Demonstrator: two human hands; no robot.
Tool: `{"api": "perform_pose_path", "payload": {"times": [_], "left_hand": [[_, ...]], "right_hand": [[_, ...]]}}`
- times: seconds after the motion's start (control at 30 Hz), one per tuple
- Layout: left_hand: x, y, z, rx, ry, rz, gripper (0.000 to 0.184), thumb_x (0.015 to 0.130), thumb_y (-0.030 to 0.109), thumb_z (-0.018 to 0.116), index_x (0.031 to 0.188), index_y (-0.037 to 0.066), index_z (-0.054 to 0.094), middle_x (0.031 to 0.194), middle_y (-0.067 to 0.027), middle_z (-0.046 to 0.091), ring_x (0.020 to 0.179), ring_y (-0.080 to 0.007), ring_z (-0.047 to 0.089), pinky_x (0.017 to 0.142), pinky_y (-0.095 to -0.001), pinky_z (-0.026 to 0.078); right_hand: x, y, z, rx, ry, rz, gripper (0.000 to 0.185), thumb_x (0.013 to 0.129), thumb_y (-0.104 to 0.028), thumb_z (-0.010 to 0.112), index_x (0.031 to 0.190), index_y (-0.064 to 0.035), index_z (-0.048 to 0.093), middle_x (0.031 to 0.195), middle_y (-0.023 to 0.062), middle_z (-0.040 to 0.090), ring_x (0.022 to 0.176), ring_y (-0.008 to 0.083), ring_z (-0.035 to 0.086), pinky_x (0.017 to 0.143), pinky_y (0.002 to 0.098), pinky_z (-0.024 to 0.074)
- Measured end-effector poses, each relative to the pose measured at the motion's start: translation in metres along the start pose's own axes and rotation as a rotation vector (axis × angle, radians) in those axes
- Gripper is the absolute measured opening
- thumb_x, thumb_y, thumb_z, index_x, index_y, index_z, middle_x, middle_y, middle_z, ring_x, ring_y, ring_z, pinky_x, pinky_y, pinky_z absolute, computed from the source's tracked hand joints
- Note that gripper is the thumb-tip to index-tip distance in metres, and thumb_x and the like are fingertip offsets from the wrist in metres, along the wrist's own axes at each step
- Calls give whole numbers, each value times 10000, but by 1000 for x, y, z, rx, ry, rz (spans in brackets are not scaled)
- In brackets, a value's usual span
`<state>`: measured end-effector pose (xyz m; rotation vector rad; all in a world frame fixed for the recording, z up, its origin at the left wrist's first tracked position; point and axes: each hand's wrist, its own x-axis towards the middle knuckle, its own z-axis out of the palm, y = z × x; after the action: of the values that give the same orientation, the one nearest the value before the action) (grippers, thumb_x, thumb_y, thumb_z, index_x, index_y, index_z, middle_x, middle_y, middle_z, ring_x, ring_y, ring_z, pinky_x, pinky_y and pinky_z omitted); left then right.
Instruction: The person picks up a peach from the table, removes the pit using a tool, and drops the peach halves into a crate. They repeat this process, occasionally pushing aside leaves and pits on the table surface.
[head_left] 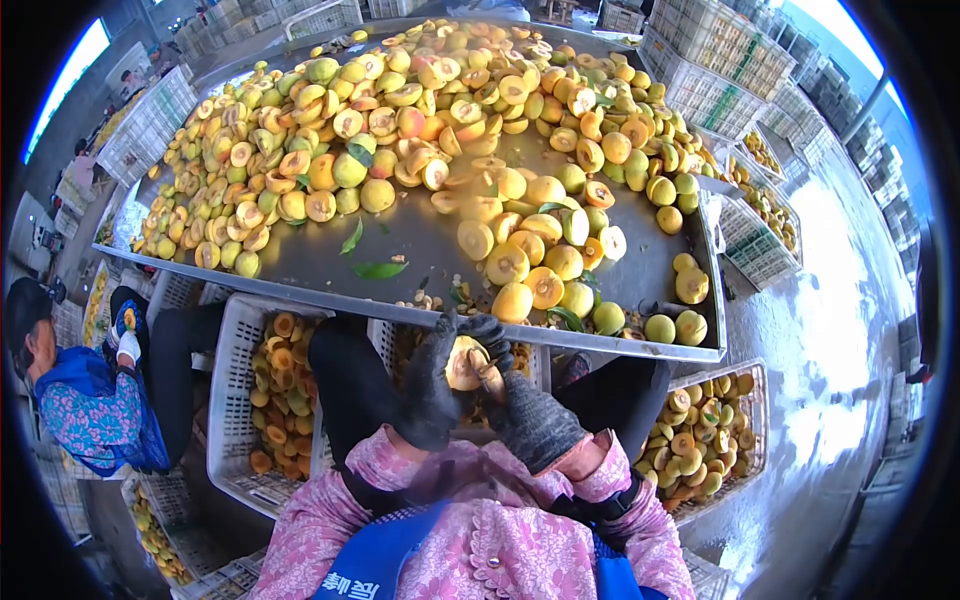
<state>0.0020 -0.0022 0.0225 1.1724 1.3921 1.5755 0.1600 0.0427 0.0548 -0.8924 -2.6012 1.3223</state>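
We hold a pale-faced stone fruit (463, 365) between both gloved hands, just off the near edge of the metal table (300, 291). Our left hand (428, 390) presses its fingers together along the fruit's left side; our right hand (530, 415) bends its fingers over the top right, near a brownish piece (490, 381) that we cannot make out as pit, tool or thumb. We cannot see every fingertip.

The likeliest trouble is a slip: cut flesh looks wet and slick, and knitted gloves dull our feel, so too light a grip could let the fruit squirt out towards the middle crate (540, 368) below. Too hard a squeeze could bruise or split it. If that brownish piece is a blade, our crowded fingers could meet its edge.

Near the table's near edge, a round yellow fruit (512, 303) could roll if our knuckles or sleeves knock it, though the raised rim should check it. By the near right corner, another fruit (690, 327) could hop over if bumped hard. Loose leaves (380, 270) could cling to cut faces, and reaching into the heap (400, 110) could start a small slide towards us.
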Motion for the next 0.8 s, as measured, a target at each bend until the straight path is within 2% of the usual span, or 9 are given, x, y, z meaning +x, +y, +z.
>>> {"api": "perform_pose_path", "payload": {"times": [0.07, 0.13, 0.3, 0.47, 0.5, 0.57, 0.6, 0.7, 0.8], "left_hand": [[4, 0, 8, -422, 104, -212, 194, 897, 69, 507, 1062, -25, 546, 946, -88, 611, 869, -144, 579, 807, -276, 483], [4, -2, 9, -443, 124, -224, 180, 890, 51, 513, 1049, -25, 548, 910, -74, 609, 832, -128, 576, 777, -264, 484], [-4, -16, 3, 138, 49, 37, 163, 906, 59, 469, 1016, -20, 561, 852, -63, 607, 800, -120, 574, 735, -255, 485], [-2, -29, -2, -141, 31, -207, 234, 905, 111, 453, 1041, -45, 562, 889, -108, 643, 813, -182, 615, 757, -308, 487], [0, -26, -2, -269, 20, -290, 239, 907, 117, 447, 1035, -47, 565, 893, -110, 645, 809, -184, 617, 758, -309, 488], [2, -15, -4, 59, -3, -15, 254, 909, 135, 441, 1028, -48, 572, 904, -117, 653, 810, -185, 623, 765, -309, 494], [5, -9, -6, 223, -17, 127, 262, 910, 143, 437, 1024, -48, 575, 909, -120, 656, 810, -186, 626, 768, -310, 497], [11, -9, -10, 1, -125, -139, 304, 916, 177, 414, 1033, -48, 582, 926, -134, 664, 833, -184, 635, 789, -314, 503], [8, -17, -21, 106, -307, -89, 338, 917, 203, 396, 1051, -44, 584, 912, -134, 670, 851, -182, 640, 807, -316, 503]], "right_hand": [[5, -5, -1, -15, -17, -12, 543, 873, -136, 498, 1378, -115, 298, 1011, 245, 520, 831, 399, 580, 701, 439, 465], [8, 8, 13, -6, 37, -84, 568, 865, -113, 500, 1390, -113, 282, 1052, 251, 511, 838, 391, 577, 716, 427, 464], [15, 28, 42, 82, 153, -248, 615, 859, -60, 477, 1420, -93, 225, 1086, 272, 497, 833, 376, 571, 735, 418, 456], [14, 28, 47, 150, 154, -237, 563, 843, -53, 479, 1371, -26, 286, 1055, 290, 502, 791, 383, 564, 706, 432, 446], [13, 25, 42, 173, 51, -105, 528, 840, -59, 498, 1335, 0, 323, 1012, 251, 521, 789, 351, 554, 706, 405, 446], [11, 19, 33, 220, -156, 163, 466, 834, -71, 536, 1261, 50, 396, 926, 173, 560, 783, 288, 533, 707, 352, 444], [12, 14, 30, 185, -156, 162, 418, 843, -79, 532, 1228, 37, 421, 908, 159, 565, 782, 273, 538, 709, 348, 445], [13, 19, 38, 200, -116, 83, 331, 863, -104, 527, 1170, 5, 469, 877, 121, 578, 776, 235, 549, 712, 345, 449], [11, 51, 68, 486, -61, -44, 352, 872, -135, 536, 1195, -15, 461, 900, 88, 594, 733, 196, 552, 674, 339, 459]]}}
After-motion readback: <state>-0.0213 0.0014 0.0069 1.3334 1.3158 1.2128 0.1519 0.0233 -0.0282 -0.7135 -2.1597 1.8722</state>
